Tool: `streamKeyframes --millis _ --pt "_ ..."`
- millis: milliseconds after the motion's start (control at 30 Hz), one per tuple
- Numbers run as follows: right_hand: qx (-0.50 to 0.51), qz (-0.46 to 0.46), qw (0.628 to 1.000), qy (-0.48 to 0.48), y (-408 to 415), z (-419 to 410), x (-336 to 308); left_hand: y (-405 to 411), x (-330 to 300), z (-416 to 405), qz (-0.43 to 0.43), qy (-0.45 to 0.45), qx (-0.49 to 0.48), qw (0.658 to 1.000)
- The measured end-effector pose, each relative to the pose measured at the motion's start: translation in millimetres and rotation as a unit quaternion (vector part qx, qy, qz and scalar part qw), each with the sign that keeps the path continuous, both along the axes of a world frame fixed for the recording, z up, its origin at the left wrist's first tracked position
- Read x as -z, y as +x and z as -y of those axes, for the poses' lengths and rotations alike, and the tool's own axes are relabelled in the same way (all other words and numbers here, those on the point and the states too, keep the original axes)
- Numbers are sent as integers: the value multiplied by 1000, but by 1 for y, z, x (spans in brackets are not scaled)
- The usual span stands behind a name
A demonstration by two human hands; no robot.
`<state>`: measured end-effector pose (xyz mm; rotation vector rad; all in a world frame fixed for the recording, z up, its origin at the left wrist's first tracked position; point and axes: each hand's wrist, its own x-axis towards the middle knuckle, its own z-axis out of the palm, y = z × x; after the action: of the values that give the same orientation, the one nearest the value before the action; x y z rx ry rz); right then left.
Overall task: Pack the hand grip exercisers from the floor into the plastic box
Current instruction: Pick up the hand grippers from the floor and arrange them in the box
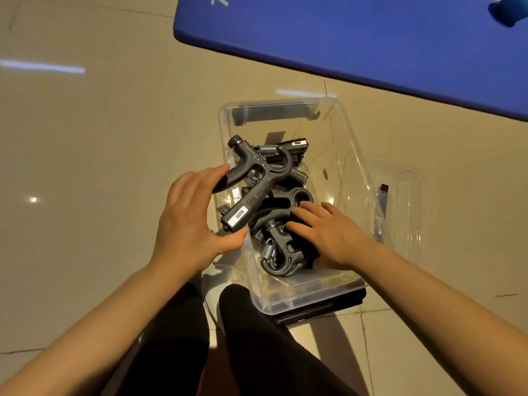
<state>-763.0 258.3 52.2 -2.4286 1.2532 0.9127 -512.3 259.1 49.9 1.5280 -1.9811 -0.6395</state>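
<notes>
Floor (85, 138): glossy beige tile, thin grout lines, light glare. Blue mat (371, 44): matte, padded, rounded corner, lying beyond the plastic box. Plastic box (354, 155): clear, rectangular, rounded rim, standing on the floor just ahead of my knees; a dark flat slab shows under its near end. Clear lid (400, 195) lies flat against the box's right side. Inside the box: pile of hand grip exercisers (285, 201), black matte plastic, curved handles, coiled steel springs. My left hand (188, 221) holds one exerciser (251, 181) over the box's left rim, thumb under its lower handle, fingertips on the upper handle; grey counter window on the handle end, spring at the top. My right hand (328, 232) lies inside the box, fingers straight and spread, pressing flat on the pile.
</notes>
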Motion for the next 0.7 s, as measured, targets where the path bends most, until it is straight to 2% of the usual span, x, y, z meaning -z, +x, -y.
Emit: streamKeyframes --millis 367,600,700 --pt "-74 -13 997 -26 -14 4 0 0 4 0 -9 -6 1 1000" --pt "-54 -74 995 42 -21 7 -13 0 6 -1 -10 -12 4 1000" --pt "-30 -66 996 50 -18 7 -11 0 7 -1 -6 -14 10 1000"
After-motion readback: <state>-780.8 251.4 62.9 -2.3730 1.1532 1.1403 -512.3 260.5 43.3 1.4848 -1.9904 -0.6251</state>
